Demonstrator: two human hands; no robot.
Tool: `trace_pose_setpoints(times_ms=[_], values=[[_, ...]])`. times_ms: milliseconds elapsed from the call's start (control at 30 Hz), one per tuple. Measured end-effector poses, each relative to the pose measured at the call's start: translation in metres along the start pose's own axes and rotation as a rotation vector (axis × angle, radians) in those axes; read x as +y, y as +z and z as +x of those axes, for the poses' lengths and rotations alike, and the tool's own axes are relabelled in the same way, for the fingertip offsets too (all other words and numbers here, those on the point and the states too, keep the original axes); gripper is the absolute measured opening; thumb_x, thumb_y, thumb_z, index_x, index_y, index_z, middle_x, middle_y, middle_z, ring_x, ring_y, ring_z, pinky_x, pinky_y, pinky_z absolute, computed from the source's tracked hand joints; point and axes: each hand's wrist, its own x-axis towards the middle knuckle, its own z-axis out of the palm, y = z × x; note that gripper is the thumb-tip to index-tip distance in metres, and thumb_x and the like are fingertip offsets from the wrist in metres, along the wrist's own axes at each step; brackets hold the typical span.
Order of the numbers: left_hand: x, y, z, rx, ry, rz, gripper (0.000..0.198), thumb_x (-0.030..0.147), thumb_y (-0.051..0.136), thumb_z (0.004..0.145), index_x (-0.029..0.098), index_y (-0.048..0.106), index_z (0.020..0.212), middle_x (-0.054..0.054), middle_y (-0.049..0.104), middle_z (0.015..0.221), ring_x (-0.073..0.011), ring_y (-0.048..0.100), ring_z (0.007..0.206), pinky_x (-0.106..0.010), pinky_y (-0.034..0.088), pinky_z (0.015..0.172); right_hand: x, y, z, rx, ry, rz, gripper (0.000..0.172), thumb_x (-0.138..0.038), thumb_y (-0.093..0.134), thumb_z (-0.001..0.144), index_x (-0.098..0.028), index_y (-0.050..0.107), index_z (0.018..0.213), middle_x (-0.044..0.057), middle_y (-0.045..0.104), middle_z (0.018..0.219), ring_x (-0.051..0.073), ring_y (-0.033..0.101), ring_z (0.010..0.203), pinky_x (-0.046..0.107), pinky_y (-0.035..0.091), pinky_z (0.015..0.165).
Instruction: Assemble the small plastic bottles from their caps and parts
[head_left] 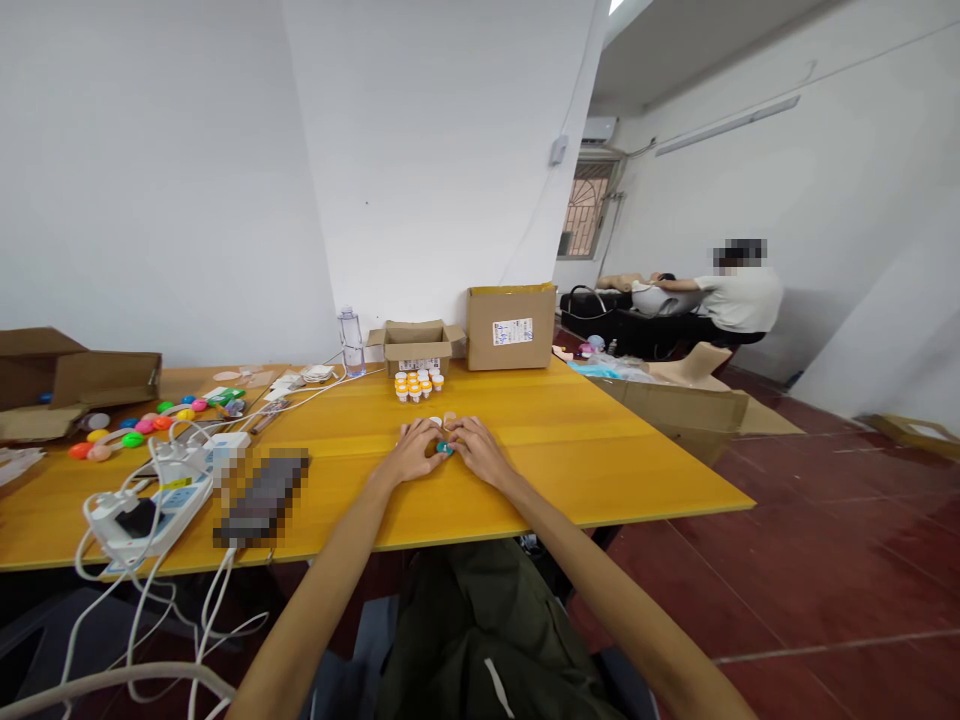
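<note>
A small teal round piece (445, 448) sits low over the tabletop between my two hands. The thumb and fingers of my left hand (412, 452) close on it from the left. My right hand (482, 455) has its fingertips on its right side. Just beyond the fingers lie a white round piece (436, 421) and a tan round piece (449, 419), both partly covered by the hands. Farther back, several small white bottles with yellow bands (418, 386) stand in a tight group.
Behind the bottles are an open carton (414, 345) and a closed carton (511, 328), with a clear bottle (351, 342) beside them. To the left lie a phone (262, 497), a power strip (169, 512) with cables, and colourful balls (133, 439). A person (742, 298) sits at far right.
</note>
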Motion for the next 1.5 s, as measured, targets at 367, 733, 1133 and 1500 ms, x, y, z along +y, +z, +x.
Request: trace_pose_setpoints(times_ms=[367, 733, 1133, 1500], values=[[-0.001, 0.0, 0.0, -0.01, -0.003, 0.0, 0.016, 0.039, 0.059, 0.09, 0.027, 0.064, 0.099, -0.004, 0.062, 0.119, -0.0257, 0.051, 0.115, -0.044, 0.037, 0.101, -0.004, -0.002, 0.0, -0.01, -0.014, -0.025, 0.018, -0.012, 0.056, 0.09, -0.024, 0.067, 0.085, 0.007, 0.066, 0.109, 0.022, 0.059, 0.102, 0.039, 0.046, 0.089], [0.0, -0.001, -0.001, -0.01, 0.006, 0.015, 0.014, 0.038, 0.059, 0.09, 0.027, 0.063, 0.097, -0.004, 0.063, 0.118, -0.0262, 0.052, 0.114, -0.045, 0.038, 0.1, -0.005, -0.004, 0.0, -0.023, -0.016, -0.009, 0.017, -0.01, 0.058, 0.089, -0.024, 0.068, 0.085, 0.006, 0.066, 0.109, 0.022, 0.059, 0.103, 0.039, 0.047, 0.091], [0.002, -0.003, -0.001, -0.024, -0.006, 0.004, 0.015, 0.037, 0.058, 0.09, 0.027, 0.064, 0.1, -0.004, 0.063, 0.119, -0.0263, 0.05, 0.115, -0.046, 0.036, 0.103, -0.008, -0.004, 0.0, -0.036, 0.031, -0.03, 0.017, -0.01, 0.059, 0.087, -0.024, 0.068, 0.084, 0.007, 0.066, 0.111, 0.022, 0.059, 0.105, 0.041, 0.046, 0.093], [0.001, -0.002, -0.001, -0.012, -0.006, 0.005, 0.015, 0.036, 0.059, 0.091, 0.027, 0.065, 0.1, -0.004, 0.063, 0.117, -0.026, 0.05, 0.115, -0.046, 0.035, 0.102, -0.011, -0.007, -0.001, 0.062, 0.075, -0.023, 0.015, -0.016, 0.055, 0.09, -0.025, 0.067, 0.089, 0.007, 0.068, 0.103, 0.023, 0.061, 0.098, 0.04, 0.049, 0.088]])
